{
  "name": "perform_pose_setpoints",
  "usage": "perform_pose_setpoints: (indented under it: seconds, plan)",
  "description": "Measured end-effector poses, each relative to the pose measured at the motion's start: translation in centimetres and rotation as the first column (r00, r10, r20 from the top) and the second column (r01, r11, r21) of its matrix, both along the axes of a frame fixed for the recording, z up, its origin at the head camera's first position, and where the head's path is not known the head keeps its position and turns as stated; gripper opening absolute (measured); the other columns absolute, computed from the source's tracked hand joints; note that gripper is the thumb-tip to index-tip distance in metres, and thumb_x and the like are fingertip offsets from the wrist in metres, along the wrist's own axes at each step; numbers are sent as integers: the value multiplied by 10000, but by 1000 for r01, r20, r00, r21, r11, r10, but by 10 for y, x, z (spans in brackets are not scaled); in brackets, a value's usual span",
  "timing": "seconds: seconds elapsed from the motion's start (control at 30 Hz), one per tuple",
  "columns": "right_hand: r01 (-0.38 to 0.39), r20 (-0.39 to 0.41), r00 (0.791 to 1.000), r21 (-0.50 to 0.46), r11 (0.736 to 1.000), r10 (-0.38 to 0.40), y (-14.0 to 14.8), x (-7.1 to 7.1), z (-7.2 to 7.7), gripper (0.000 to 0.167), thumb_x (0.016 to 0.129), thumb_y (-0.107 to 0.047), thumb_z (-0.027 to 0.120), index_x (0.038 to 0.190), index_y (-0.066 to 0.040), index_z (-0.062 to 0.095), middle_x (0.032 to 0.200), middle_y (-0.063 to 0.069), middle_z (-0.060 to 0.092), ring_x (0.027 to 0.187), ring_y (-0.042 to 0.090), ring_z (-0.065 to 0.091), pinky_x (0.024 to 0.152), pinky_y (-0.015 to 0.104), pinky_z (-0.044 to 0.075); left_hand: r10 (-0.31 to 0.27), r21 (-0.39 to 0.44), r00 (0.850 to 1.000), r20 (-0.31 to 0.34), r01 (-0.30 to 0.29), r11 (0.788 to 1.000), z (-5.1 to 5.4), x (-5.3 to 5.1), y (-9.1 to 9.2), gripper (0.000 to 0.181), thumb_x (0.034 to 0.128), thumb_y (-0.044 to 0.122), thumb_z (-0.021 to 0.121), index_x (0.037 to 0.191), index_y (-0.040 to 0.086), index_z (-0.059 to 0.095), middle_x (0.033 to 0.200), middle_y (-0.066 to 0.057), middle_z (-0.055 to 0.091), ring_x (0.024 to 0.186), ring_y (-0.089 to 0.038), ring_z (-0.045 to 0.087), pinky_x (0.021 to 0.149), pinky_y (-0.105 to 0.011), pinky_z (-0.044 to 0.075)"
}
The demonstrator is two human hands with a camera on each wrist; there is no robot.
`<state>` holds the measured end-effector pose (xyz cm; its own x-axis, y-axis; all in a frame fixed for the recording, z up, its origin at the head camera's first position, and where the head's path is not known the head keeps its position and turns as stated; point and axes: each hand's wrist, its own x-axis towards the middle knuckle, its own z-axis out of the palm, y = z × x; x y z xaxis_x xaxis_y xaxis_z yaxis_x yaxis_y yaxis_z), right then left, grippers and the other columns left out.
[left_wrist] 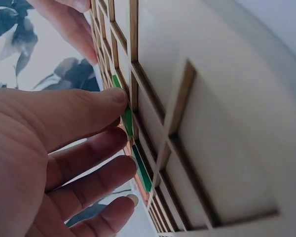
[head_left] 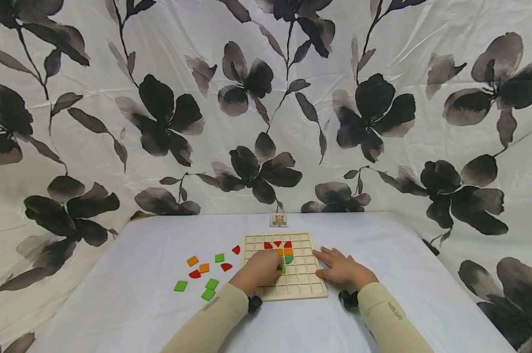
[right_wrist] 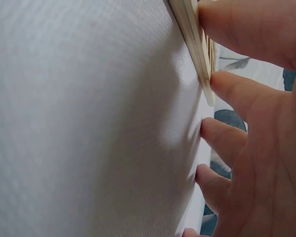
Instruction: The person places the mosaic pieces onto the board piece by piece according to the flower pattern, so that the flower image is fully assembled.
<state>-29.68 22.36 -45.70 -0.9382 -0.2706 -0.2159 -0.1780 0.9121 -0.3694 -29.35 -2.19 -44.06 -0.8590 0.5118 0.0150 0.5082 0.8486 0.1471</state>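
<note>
A wooden grid board (head_left: 301, 289) lies on the table, with several coloured pieces in its cells. My left hand (head_left: 261, 268) is over the middle of it, and the thumb presses a green tile (left_wrist: 128, 121) against the grid. Beside that tile the index fingertip comes close, the other fingers loosely bent. A darker green rounded piece (head_left: 289, 259) sits in a nearby cell, below orange squares (head_left: 288, 251) and a row of red pieces (head_left: 288, 244). At the board's right edge rests my right hand (head_left: 342, 267), fingers spread; two of its digits touch the wooden rim (right_wrist: 200, 59).
Loose green tiles (head_left: 180, 286), orange squares (head_left: 192, 261) and red rounded pieces (head_left: 226, 267) are scattered on the white table left of the board. A small patterned card (head_left: 278, 220) lies beyond its far edge. A floral cloth (head_left: 257, 171) hangs behind the table.
</note>
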Motion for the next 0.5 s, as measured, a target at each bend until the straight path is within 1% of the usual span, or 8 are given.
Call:
perform_pose_setpoints:
  seconds: [0.13,0.2,0.3,0.4,0.5]
  plan:
    - [-8,-3,1000,2,1000,8,1,-1,-1,644,919,-419,574,1497,-218,369,1581,111,292,1456,421,212,1073,741,120,4,14,1000,-6,-4,1000,-3,0,-6,99,871,162,675,792,147,733,698,73,571,658,-124,465,663,-248,421]
    - [-9,-5,1000,3,1000,9,1,-1,-1,644,919,-420,575,1496,-219,371,1580,113,294,1456,422,214,1073,742,119,12,22,1000,-1,-12,1000,-3,1,-9,89,870,160,666,841,146,749,733,77,599,680,-124,482,690,-255,442]
    - [-8,-10,1000,7,1000,9,1,-2,-2,644,918,-419,575,1495,-220,371,1577,116,299,1453,422,222,1069,745,126,20,28,1000,-6,-20,999,-2,2,-16,106,874,160,651,885,150,756,786,68,643,725,-126,531,742,-284,485]
    - [-7,-12,1000,10,1000,7,1,-2,-4,642,919,-418,574,1496,-228,369,1578,112,299,1454,418,223,1070,744,129,36,36,999,-9,-35,999,0,3,-25,127,893,190,651,944,150,760,879,48,683,813,-136,600,809,-317,519]
    - [-8,-15,1000,13,1000,8,1,-3,-5,642,918,-415,573,1496,-221,370,1575,117,303,1452,421,227,1066,746,134,55,54,998,-10,-54,997,2,2,-37,155,894,212,674,1000,133,756,960,19,701,902,-161,638,845,-344,530]
